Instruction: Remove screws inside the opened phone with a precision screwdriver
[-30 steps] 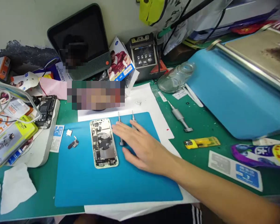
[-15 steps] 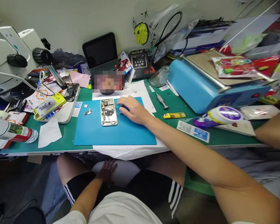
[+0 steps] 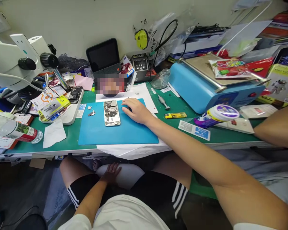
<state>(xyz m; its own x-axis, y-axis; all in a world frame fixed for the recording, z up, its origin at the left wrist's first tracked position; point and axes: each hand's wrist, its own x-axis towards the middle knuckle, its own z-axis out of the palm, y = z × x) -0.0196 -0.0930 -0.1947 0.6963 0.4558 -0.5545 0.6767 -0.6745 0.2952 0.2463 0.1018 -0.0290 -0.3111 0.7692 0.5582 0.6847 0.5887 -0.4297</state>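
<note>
An opened phone [image 3: 112,113], its inner parts exposed, lies on a blue mat [image 3: 93,134]. My right hand [image 3: 135,111] rests on the mat just right of the phone, apart from it. Its fingers are curled together, with the thumb below them. Something dark shows between thumb and fingers, too hidden to name. Small metal phone parts [image 3: 91,113] lie on the mat's upper left. Down between my thighs, my left hand [image 3: 112,172] lies flat on a white rounded surface [image 3: 129,175], fingers spread and holding nothing.
At right stand a blue machine [image 3: 189,88], a tilted white and purple tub [image 3: 217,115] and a yellow lighter [image 3: 175,115]. A microscope [image 3: 31,60] and a plastic bottle [image 3: 16,131] are at left. Another person's arm [image 3: 276,127] reaches in at the right edge.
The view has shifted slightly, showing more of the right side. My right hand stays beside the phone, and the dark item at its fingers shows less. My left hand has not visibly moved.
</note>
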